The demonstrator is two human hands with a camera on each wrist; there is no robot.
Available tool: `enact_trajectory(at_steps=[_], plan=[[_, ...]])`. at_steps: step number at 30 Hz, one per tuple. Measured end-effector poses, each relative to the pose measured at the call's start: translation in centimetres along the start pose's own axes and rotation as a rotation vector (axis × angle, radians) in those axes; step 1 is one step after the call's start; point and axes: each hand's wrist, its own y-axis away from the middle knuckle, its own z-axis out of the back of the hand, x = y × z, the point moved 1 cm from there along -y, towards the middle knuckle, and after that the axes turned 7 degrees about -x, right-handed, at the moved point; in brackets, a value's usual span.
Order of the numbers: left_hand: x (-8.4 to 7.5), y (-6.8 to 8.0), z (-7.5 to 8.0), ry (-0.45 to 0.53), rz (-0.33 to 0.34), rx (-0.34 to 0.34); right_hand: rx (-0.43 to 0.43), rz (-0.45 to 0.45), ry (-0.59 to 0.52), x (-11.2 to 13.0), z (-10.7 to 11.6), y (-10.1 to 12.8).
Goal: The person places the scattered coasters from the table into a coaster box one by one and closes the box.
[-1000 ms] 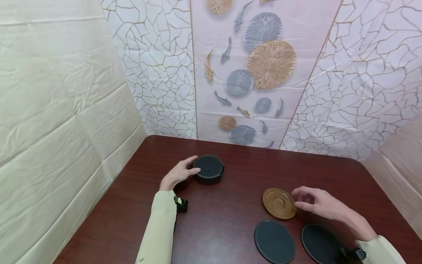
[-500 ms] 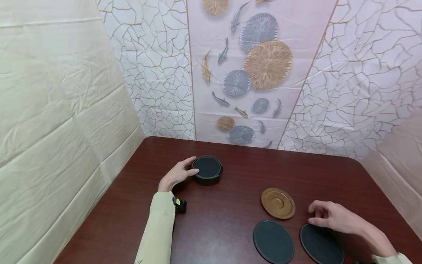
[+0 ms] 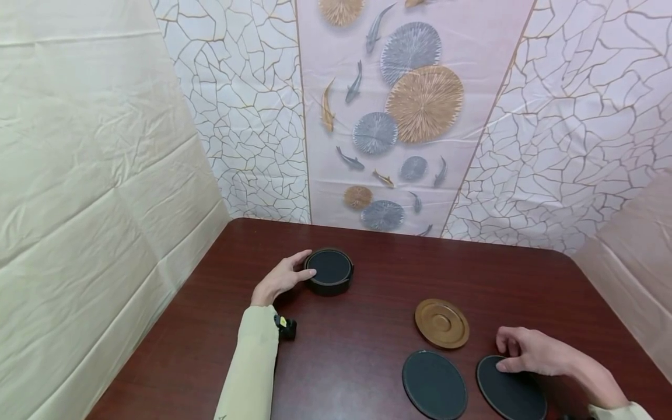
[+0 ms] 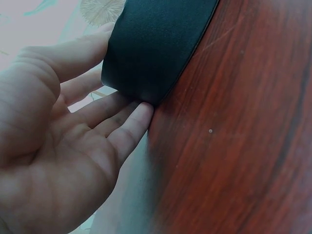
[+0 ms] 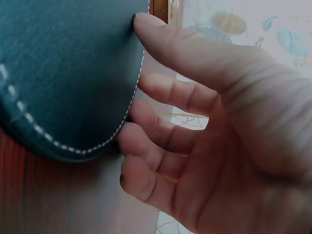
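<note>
Left hand [image 3: 278,279] cups the side of the black round holder [image 3: 329,270] at the back left of the table [image 3: 367,303] — fingers curved around its wall. Right hand [image 3: 530,352] grasps the far edge of the right dark coaster [image 3: 511,394] — thumb on top, fingers curled at the rim. Another dark coaster [image 3: 434,384] and a wooden coaster [image 3: 442,322] lie just beside it.

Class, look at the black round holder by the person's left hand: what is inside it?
A black coaster lies at the top of the holder, filling its opening. Whether more coasters lie stacked beneath cannot be seen. The left hand holds the holder's side.
</note>
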Motion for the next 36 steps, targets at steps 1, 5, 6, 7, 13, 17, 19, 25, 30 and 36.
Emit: enact_trajectory(at_steps=[1, 5, 6, 7, 13, 17, 19, 25, 30, 36], plan=[[0.0, 0.0, 0.0, 0.000, -0.001, 0.001, 0.003, -0.007, -0.002, -0.1, 0.0, 0.0], [-0.1, -0.1, -0.1, 0.001, -0.004, -0.001, 0.002, -0.026, 0.003, 0.0, -0.2, -0.1], [-0.1, -0.1, -0.1, -0.001, -0.002, -0.002, 0.002, -0.036, 0.003, 0.0, -0.2, -0.1], [0.0, -0.1, -0.1, -0.004, 0.000, -0.003, 0.000, -0.043, 0.002, 0.1, -0.2, -0.1], [0.0, -0.1, -0.2, -0.016, 0.009, -0.007, 0.018, -0.063, -0.020, 0.1, 0.0, 0.4], [-0.1, 0.0, 0.0, -0.014, 0.008, -0.002, 0.034, -0.071, -0.041, -0.1, 0.1, 1.0], [-0.1, -0.1, 0.1, -0.014, 0.014, -0.004, 0.025, -0.073, -0.030, -0.2, 0.2, 1.1], [0.0, -0.2, 0.0, -0.036, 0.023, -0.015, 0.015, -0.075, -0.011, -0.3, 0.3, 1.1], [0.1, -0.2, -0.1, -0.037, 0.021, -0.018, 0.042, -0.072, -0.061, -0.3, 0.4, 1.3], [-0.1, -0.2, -0.3, -0.027, 0.034, -0.012, 0.023, -0.045, -0.094, 0.2, 0.6, 1.5]])
